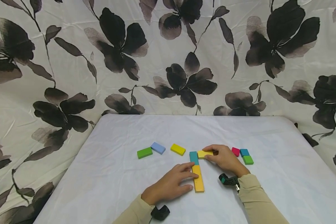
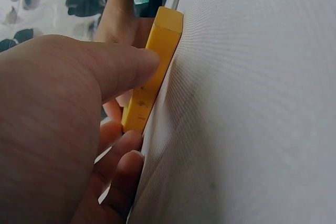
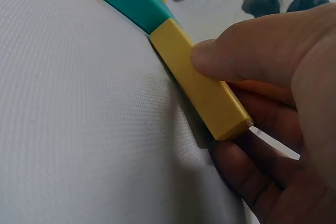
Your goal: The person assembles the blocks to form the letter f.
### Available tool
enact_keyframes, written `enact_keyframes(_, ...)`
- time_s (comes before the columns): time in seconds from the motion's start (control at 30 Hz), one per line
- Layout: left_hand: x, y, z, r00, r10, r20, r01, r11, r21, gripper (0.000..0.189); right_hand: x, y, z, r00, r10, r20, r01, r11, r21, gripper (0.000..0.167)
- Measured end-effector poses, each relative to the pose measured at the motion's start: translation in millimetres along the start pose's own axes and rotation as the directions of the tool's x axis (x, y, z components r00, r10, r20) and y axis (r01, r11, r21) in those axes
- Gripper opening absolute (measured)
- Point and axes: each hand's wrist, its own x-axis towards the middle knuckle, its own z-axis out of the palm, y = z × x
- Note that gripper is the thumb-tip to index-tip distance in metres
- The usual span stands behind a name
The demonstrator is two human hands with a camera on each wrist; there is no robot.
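Note:
In the head view my right hand (image 1: 225, 158) pinches a yellow block (image 1: 205, 154). Its left end meets the upper part of a teal block (image 1: 194, 157), and the right wrist view shows the thumb on the block's face. Below the teal block runs an orange-yellow block section (image 1: 199, 185) in line with it. Whether that section is one block or two is hard to tell, because fingers partly cover it. My left hand (image 1: 172, 182) lies at its left side, fingertips resting on it near the teal end, thumb beside its edge.
Left of the hands lie a green block (image 1: 144, 152), a light blue block (image 1: 158, 148) and a yellow block (image 1: 178, 149). To the right are a red block (image 1: 235, 151), a blue block (image 1: 244, 152) and another green block (image 1: 248, 160). White cloth (image 1: 114, 180) covers the table.

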Motion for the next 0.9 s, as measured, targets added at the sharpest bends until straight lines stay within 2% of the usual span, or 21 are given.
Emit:
enact_keyframes(0.2, -1.0, 1.1, 0.4, 1.000, -0.012, 0.011, 0.012, 1.000, -0.013, 0.036, -0.6, -0.1, 2.1, 1.000, 0.000, 0.006, 0.000, 1.000, 0.006, 0.025)
enact_keyframes(0.57, -1.1, -0.5, 0.6, 1.000, -0.013, 0.010, 0.013, 1.000, -0.019, 0.037, -0.2, -2.7, 2.8, 0.998, -0.054, 0.016, 0.054, 0.999, 0.000, 0.025)
enact_keyframes(0.9, -0.4, -0.5, 0.0, 1.000, 0.008, -0.004, -0.008, 1.000, -0.005, 0.037, 0.0, -5.1, 2.1, 0.998, -0.063, 0.019, 0.064, 0.998, -0.005, 0.028)
